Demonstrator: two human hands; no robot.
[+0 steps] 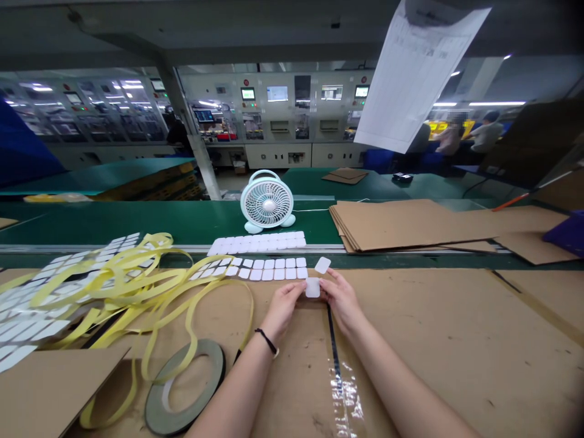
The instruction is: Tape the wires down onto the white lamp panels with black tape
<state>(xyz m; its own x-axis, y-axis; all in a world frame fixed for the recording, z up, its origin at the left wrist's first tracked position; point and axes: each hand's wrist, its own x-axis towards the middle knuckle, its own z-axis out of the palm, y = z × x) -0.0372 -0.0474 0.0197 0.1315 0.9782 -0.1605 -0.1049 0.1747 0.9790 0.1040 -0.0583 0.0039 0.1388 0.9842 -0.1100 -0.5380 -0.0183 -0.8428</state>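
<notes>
Between my two hands is a small white square pad (pixel 312 288) with rounded corners. My left hand (pixel 283 302) pinches its left edge, a dark band round that wrist. My right hand (pixel 341 298) has its fingertips at the pad's right edge. A second white pad (pixel 323 264) stands tilted at the raised fingers of my right hand; whether they grip it I cannot tell. Just beyond my left hand, rows of similar white pads (pixel 274 269) lie at the far edge of the cardboard. Behind them is a longer white strip of pads (pixel 256 243).
Loose yellow tape (pixel 189 304) tangles on the left over more white pads (pixel 27 316), beside a grey-green tape roll (pixel 210 359). A pale fan (pixel 267 204) stands ahead. Cardboard sheets (pixel 410 222) are stacked at right. Overhead hangs a paper sheet (pixel 410 73). Co-workers (pixel 486 134) are far right.
</notes>
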